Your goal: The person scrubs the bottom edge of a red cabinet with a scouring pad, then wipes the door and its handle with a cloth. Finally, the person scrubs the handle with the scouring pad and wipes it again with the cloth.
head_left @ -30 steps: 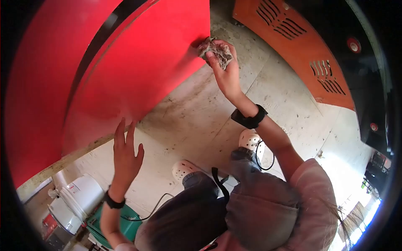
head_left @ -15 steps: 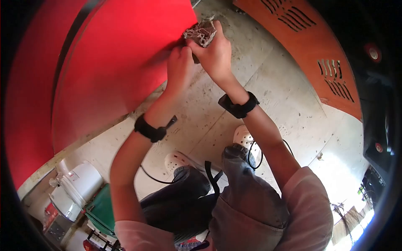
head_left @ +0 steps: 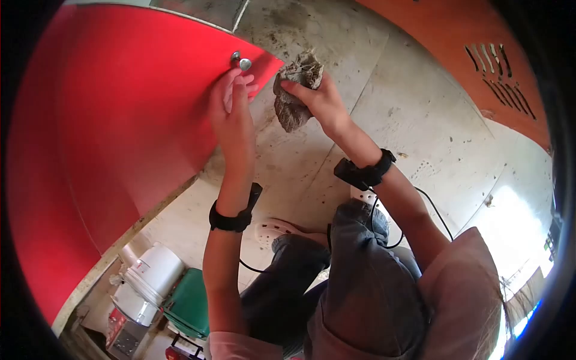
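A crumpled, frayed grey-brown rag (head_left: 292, 108) hangs from my right hand (head_left: 324, 103), its thumb pressed across the front of the cloth. My left hand (head_left: 233, 117) is just below a round metal knob (head_left: 242, 62) near the corner of a red cabinet door (head_left: 138, 114). Its fingers are loosely bent and apart, with nothing between them. Black bands with small boxes circle both wrists, and thin black cables trail from them.
Below is a stained, pale tiled floor (head_left: 294, 174). An orange panel (head_left: 444, 42) with slotted vents stands at the upper right. White buckets (head_left: 159, 270) and a green bin (head_left: 189, 303) sit at the lower left.
My hands have come apart. The left has left the rag and opened near the knob, while the right keeps the rag. The view has shifted, bringing the knob into sight.
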Tool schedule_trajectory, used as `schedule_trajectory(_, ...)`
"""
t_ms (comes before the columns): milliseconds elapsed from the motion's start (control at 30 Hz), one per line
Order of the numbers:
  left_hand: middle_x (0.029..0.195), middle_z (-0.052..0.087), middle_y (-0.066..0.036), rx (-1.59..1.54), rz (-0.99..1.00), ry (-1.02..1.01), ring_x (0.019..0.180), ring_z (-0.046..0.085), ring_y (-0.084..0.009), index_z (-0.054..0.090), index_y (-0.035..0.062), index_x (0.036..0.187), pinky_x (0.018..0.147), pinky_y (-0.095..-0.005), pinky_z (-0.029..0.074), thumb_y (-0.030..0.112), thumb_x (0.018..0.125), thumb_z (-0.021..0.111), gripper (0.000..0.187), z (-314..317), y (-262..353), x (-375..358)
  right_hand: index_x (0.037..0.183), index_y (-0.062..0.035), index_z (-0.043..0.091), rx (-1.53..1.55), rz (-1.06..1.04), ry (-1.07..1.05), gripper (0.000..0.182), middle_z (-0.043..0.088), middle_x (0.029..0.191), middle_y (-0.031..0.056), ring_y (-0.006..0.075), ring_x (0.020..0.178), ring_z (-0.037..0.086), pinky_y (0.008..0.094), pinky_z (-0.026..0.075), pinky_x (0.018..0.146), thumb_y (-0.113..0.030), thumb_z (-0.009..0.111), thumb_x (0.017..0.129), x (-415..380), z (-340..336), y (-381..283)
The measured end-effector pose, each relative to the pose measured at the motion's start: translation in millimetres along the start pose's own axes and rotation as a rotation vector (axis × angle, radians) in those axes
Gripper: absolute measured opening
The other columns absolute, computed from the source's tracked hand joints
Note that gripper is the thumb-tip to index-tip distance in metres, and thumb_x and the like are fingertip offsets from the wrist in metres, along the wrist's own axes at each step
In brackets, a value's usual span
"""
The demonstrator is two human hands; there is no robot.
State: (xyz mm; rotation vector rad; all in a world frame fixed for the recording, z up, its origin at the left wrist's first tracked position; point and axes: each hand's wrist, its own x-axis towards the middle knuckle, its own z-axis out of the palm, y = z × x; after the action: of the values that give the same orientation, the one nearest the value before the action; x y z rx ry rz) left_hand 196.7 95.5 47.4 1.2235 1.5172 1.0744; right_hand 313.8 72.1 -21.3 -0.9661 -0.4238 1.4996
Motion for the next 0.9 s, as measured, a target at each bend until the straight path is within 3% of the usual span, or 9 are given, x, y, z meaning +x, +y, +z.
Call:
schedule_trajectory(67,0.089,0.061,-0.012,0.047,0.048,0.012,0.072,0.059,-0.0151,0.054,-0.0046,0.103,0.066,-0.0248,0.044,0.019,0.089,0.051,0.028,4,0,3,0.095,0.0003,0.058,-0.192,-0.101,0.030,0.020,0.063,0.086,0.0056,0.0088,0.077,0.058,0.0254,0.048,0.067,-0.007,0.065,0.078,1,5,-14)
schedule_trajectory(167,0.074,0.060,-0.007,0.178,0.135,0.045,0.060,0.054,-0.0102,0.057,-0.0043,0.094,0.056,-0.0226,0.042,0.014,0.088,0.053,0.020,9,3,8,0.092,-0.0003,0.059,-0.520,-0.475,0.047,0.021,0.062,0.085,0.0041,0.0105,0.074,0.059,0.0253,0.047,0.066,-0.008,0.068,0.075,26,14,-24)
schedule_trajectory(367,0.063,0.056,-0.003,0.303,0.307,0.078,0.051,0.047,-0.0066,0.059,-0.0035,0.086,0.048,-0.0212,0.039,0.010,0.087,0.054,0.015,10,-6,16,0.090,0.0005,0.058,-0.802,-1.090,-0.022,0.034,0.057,0.084,0.0098,0.0276,0.073,0.057,0.0312,0.046,0.063,-0.011,0.075,0.063,59,28,-36)
schedule_trajectory(500,0.058,0.055,-0.002,0.329,0.330,0.100,0.050,0.048,-0.0077,0.060,0.0000,0.083,0.045,-0.0231,0.035,0.011,0.085,0.056,0.012,11,-8,18,0.090,-0.0001,0.057,-0.966,-1.022,0.015,0.037,0.056,0.085,0.0119,0.0305,0.075,0.055,0.0345,0.047,0.063,-0.014,0.075,0.062,57,25,-29)
schedule_trajectory(567,0.061,0.055,-0.002,0.368,0.352,0.088,0.052,0.049,-0.0067,0.060,-0.0022,0.085,0.048,-0.0216,0.038,0.010,0.086,0.055,0.013,9,-10,20,0.091,-0.0004,0.056,-1.059,-0.934,0.042,0.037,0.056,0.085,0.0116,0.0304,0.076,0.055,0.0349,0.047,0.063,-0.016,0.074,0.062,57,21,-23)
schedule_trajectory(700,0.062,0.054,-0.002,0.424,0.363,0.068,0.053,0.049,-0.0061,0.059,-0.0030,0.086,0.048,-0.0210,0.040,0.009,0.086,0.054,0.013,6,-11,18,0.091,-0.0045,0.057,-1.004,-1.005,0.027,0.034,0.056,0.083,0.0089,0.0297,0.077,0.056,0.0357,0.047,0.064,-0.016,0.072,0.062,53,28,-34)
schedule_trajectory(800,0.061,0.054,-0.002,0.434,0.495,0.089,0.053,0.049,-0.0059,0.059,-0.0027,0.085,0.048,-0.0210,0.039,0.010,0.086,0.054,0.013,5,-15,21,0.092,-0.0073,0.057,-0.971,-1.063,-0.011,0.033,0.056,0.083,0.0080,0.0302,0.080,0.056,0.0375,0.047,0.066,-0.016,0.069,0.063,48,34,-46)
schedule_trajectory(900,0.061,0.054,-0.001,0.416,0.356,0.080,0.054,0.050,-0.0061,0.059,-0.0024,0.085,0.049,-0.0210,0.040,0.009,0.086,0.054,0.013,6,-8,21,0.091,-0.0085,0.057,-1.008,-1.009,0.028,0.031,0.056,0.083,0.0071,0.0294,0.081,0.056,0.0371,0.047,0.066,-0.016,0.069,0.063,56,27,-35)
